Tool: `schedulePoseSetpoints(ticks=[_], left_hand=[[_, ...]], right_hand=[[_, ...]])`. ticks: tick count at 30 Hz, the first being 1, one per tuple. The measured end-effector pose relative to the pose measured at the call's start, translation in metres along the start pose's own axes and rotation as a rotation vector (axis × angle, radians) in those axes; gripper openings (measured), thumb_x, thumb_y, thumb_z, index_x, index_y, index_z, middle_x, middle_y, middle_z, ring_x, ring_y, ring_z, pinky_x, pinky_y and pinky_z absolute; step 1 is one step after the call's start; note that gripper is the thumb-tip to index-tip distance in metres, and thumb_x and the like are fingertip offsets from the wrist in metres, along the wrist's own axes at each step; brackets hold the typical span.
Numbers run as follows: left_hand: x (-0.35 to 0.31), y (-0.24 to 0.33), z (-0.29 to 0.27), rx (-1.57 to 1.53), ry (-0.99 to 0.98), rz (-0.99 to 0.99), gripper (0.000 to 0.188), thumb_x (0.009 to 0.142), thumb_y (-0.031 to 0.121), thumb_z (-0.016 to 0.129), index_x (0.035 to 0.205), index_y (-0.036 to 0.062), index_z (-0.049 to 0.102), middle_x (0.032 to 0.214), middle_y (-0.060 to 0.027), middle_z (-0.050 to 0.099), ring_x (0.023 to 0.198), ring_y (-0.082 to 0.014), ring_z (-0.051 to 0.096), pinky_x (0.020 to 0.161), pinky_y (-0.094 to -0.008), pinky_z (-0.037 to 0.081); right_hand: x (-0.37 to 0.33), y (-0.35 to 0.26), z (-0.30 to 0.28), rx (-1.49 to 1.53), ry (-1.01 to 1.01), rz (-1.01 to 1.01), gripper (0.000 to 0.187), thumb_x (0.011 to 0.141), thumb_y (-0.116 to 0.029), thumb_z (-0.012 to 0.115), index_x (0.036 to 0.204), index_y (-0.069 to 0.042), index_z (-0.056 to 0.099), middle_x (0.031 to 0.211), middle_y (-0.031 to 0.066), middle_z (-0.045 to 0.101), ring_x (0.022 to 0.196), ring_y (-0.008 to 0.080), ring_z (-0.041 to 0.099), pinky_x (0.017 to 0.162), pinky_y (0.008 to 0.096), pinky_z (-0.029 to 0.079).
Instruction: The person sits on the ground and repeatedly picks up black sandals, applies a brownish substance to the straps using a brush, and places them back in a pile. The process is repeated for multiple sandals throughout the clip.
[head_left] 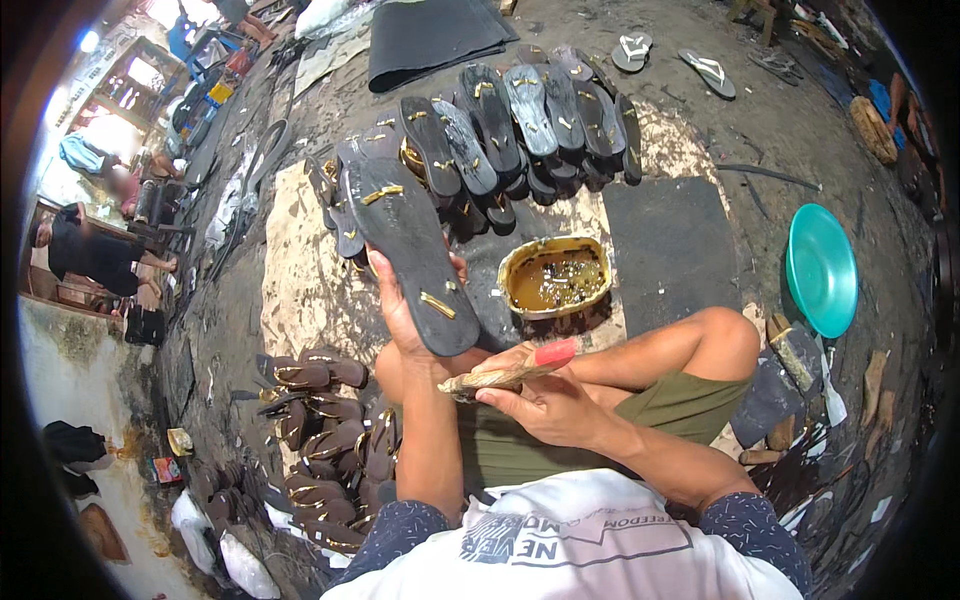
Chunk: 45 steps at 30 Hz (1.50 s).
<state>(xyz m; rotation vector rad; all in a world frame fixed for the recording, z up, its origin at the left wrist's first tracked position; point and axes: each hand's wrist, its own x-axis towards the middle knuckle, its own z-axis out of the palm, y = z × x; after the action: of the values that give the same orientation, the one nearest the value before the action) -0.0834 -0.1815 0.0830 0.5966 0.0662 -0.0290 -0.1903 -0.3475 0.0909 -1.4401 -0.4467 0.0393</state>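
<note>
My left hand point(396, 318) is closed round the edges of a black sandal sole point(408, 245), holding it raised with its heel end toward me. Small gold strap ends poke through the sole near both ends. My right hand point(560, 412) grips a paintbrush point(505, 381) with a red end and pale, stiff-looking bristles pointing left, just below the sole. Beyond my crossed legs stands a crusted yellowish tub point(503, 283) of brown, glue-like liquid. Behind it several dark soles point(488, 115) lie in overlapping rows, some with a wet-looking shine and gold strap ends showing.
Brown sandals with gold trim point(340, 445) are heaped by my left knee. A teal basin point(822, 270) stands on the right. Dark sheet point(668, 240) lies beside the tub, and black sheeting point(430, 45) at the back. Two loose flip-flops point(707, 73) lie far right. Other people sit far left.
</note>
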Motion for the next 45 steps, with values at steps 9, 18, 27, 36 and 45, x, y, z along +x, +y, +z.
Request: schedulePoseSetpoints(ticks=[9,18,27,36,45], left_hand=[[-0.008,-0.021,-0.007,-0.321,-0.016,-0.193,0.061,0.105,0.054,0.051,0.134,0.0005,0.057,0.122,-0.0097,0.069,0.103,-0.0234,0.070,0.091,-0.0408,0.059],[0.001,0.142,-0.161,0.165,0.206,0.182,0.040,0.104,0.045,0.053,0.116,0.0099,0.066,0.101,-0.0079,0.073,0.087,-0.0217,0.072,0.076,-0.0417,0.062],[-0.094,0.118,-0.288,0.015,0.837,0.128,0.046,0.103,0.017,0.054,0.144,-0.0013,0.048,0.131,-0.0187,0.061,0.118,-0.0336,0.063,0.097,-0.0494,0.058],[0.001,0.148,-0.276,0.334,0.738,0.147,0.047,0.103,0.016,0.059,0.148,0.0060,0.049,0.137,-0.0153,0.062,0.107,-0.0231,0.068,0.086,-0.0348,0.058],[0.121,0.142,-0.310,2.265,0.530,0.286,0.085,0.082,0.033,0.080,0.156,0.0165,0.042,0.155,-0.0188,0.043,0.143,-0.0423,0.039,0.115,-0.0608,0.030]], right_hand=[[0.115,0.010,-0.025,-0.469,0.037,-0.540,0.027,0.085,-0.011,0.080,0.110,-0.009,0.071,0.103,0.0104,0.071,0.092,0.0327,0.066,0.082,0.0426,0.052],[0.064,-0.019,-0.081,-0.090,0.486,-0.043,0.031,0.099,-0.022,0.073,0.123,-0.003,0.068,0.116,0.0060,0.068,0.107,0.0156,0.063,0.094,0.0318,0.049],[0.038,0.028,-0.139,-0.252,0.730,0.167,0.041,0.103,-0.030,0.067,0.130,0.000,0.060,0.120,0.0058,0.063,0.110,0.0142,0.057,0.100,0.0312,0.044],[0.004,0.023,-0.180,-0.448,0.942,0.237,0.054,0.102,-0.039,0.066,0.138,0.000,0.057,0.126,0.0121,0.063,0.120,0.0208,0.057,0.106,0.0354,0.043],[-0.007,0.024,-0.214,-0.535,0.939,0.302,0.046,0.105,-0.034,0.064,0.132,0.003,0.061,0.125,0.0066,0.064,0.114,0.0166,0.057,0.104,0.0334,0.042]])
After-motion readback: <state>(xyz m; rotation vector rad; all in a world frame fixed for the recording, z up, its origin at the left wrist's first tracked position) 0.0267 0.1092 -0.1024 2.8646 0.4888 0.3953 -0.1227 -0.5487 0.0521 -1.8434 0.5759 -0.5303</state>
